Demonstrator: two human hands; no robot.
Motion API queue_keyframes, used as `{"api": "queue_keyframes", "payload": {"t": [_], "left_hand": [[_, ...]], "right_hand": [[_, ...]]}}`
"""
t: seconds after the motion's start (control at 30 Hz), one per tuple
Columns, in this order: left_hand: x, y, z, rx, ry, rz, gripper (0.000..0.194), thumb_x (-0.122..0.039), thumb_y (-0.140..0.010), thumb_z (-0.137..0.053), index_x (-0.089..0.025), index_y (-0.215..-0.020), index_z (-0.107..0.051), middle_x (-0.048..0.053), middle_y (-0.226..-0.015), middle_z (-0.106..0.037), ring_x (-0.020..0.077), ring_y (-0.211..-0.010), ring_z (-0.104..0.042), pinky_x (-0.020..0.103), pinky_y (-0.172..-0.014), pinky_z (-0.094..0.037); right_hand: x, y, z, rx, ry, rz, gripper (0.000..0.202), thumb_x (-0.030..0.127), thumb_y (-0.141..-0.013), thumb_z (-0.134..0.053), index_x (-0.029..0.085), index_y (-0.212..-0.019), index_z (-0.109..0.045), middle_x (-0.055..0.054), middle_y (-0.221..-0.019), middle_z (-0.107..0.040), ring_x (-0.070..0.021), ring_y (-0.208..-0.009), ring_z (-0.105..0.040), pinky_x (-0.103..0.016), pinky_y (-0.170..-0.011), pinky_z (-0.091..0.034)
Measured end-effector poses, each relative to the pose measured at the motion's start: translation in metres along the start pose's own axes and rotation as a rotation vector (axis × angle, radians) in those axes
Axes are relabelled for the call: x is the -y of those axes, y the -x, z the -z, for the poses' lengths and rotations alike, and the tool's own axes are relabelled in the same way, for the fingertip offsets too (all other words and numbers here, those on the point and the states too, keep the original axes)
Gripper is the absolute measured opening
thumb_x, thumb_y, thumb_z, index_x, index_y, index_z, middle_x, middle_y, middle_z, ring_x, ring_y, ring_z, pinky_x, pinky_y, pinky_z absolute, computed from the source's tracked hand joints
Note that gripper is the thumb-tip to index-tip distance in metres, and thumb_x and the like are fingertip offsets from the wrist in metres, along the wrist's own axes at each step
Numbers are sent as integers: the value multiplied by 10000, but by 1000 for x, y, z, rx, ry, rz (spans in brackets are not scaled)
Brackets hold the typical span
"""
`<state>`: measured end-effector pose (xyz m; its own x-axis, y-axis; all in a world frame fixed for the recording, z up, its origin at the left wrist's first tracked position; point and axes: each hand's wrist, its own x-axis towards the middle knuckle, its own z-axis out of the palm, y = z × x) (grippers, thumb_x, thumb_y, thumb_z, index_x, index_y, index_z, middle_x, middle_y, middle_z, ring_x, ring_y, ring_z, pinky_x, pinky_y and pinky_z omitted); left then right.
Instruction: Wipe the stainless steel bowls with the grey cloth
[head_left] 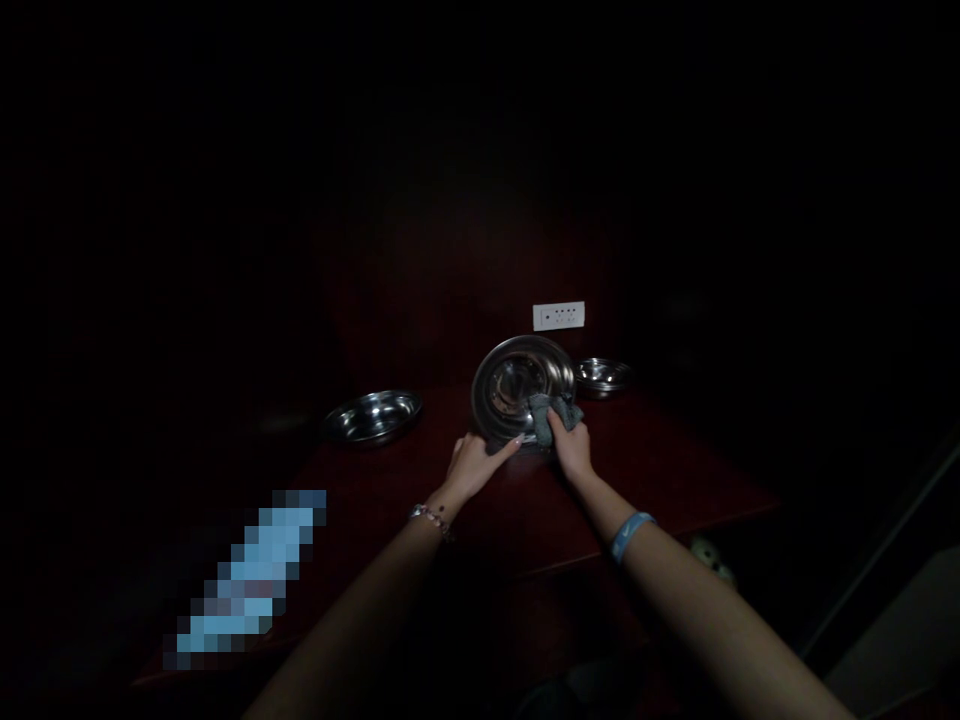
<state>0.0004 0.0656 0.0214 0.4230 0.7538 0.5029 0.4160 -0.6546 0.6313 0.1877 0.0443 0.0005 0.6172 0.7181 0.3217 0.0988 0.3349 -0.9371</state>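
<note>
Tilted up toward me above the dark red table, a shiny metal bowl [512,385] shows its inside. My left hand [474,465] grips its lower left rim, thumb over the edge and the other fingers hidden behind. A grey-green cloth [541,418] is bunched in my right hand [574,450], which presses it against the bowl's lower right inner side. Another metal bowl [375,417] rests on the table to the left. Behind the held bowl, on the right, stands a smaller metal bowl [602,375], partly covered by it.
The dark red table [660,470] has its front edge below my forearms. A white socket panel [559,316] is on the back wall. A bright blue pixelated patch [255,570] lies at the table's left front. The surroundings are very dark.
</note>
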Motion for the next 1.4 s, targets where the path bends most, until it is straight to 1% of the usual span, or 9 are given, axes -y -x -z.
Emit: {"api": "queue_keyframes", "payload": {"t": [0.17,0.27,0.4,0.5,0.57,0.7,0.87,1.13,1.4], "left_hand": [[8,-1,-13,-1,152,31,574,-482,-798,-647,-243,-1315,-579,39,-1411,-569,233,-1380,-432,408,-1197,-244],[11,-3,-17,-11,200,59,573,-430,-824,-610,-234,-1359,-541,34,-1455,-521,213,-1405,-397,387,-1203,-230],[12,-4,-17,72,298,158,521,-447,-847,-553,-210,-1309,-594,34,-1405,-568,227,-1363,-459,380,-1188,-276],[13,-3,-16,128,322,181,537,-479,-854,-526,-197,-1305,-601,29,-1404,-566,220,-1372,-447,372,-1198,-252],[14,-2,-15,163,305,167,562,-492,-863,-509,-203,-1342,-570,18,-1440,-525,207,-1399,-405,363,-1209,-217],[17,-2,-15,162,247,188,601,-523,-893,-467,-217,-1408,-499,13,-1508,-427,200,-1442,-319,370,-1219,-177],[23,-3,-18,129,226,239,609,-537,-897,-470,-214,-1413,-487,37,-1503,-434,212,-1430,-342,391,-1211,-202],[22,-7,-17,133,279,251,570,-507,-880,-482,-231,-1376,-533,10,-1463,-492,210,-1409,-383,387,-1202,-239],[27,-11,-19,30,344,205,537,-430,-838,-544,-234,-1337,-562,14,-1432,-540,214,-1362,-460,399,-1185,-282]], "right_hand": [[1,3,-4,164,-40,17,435,506,-739,-680,153,-994,-698,-100,-1034,-744,-226,-978,-692,-313,-869,-525],[2,4,-5,212,-85,-38,449,520,-734,-684,150,-987,-691,-100,-1021,-740,-221,-942,-695,-303,-818,-542],[6,7,-3,326,-147,-134,445,544,-743,-667,171,-984,-686,-54,-830,-733,-184,-672,-682,-269,-579,-541],[10,9,-4,451,-159,-176,424,541,-745,-669,192,-984,-686,-11,-660,-679,-131,-447,-568,-229,-380,-424],[12,11,-5,490,-188,-180,450,522,-725,-703,198,-1036,-675,-16,-715,-697,-123,-449,-567,-221,-359,-416],[14,14,-8,551,-220,-140,508,524,-692,-742,188,-1064,-663,-39,-863,-725,-138,-533,-620,-243,-419,-503],[14,14,-7,508,-139,-163,508,578,-704,-718,160,-986,-662,-18,-654,-678,-128,-439,-565,-235,-379,-447],[12,12,-6,496,-155,-165,450,545,-711,-717,173,-957,-660,-1,-645,-671,-125,-441,-570,-227,-385,-444],[6,7,-6,379,-176,-164,472,518,-688,-727,176,-1006,-667,-36,-797,-724,-160,-537,-625,-264,-438,-504]]}}
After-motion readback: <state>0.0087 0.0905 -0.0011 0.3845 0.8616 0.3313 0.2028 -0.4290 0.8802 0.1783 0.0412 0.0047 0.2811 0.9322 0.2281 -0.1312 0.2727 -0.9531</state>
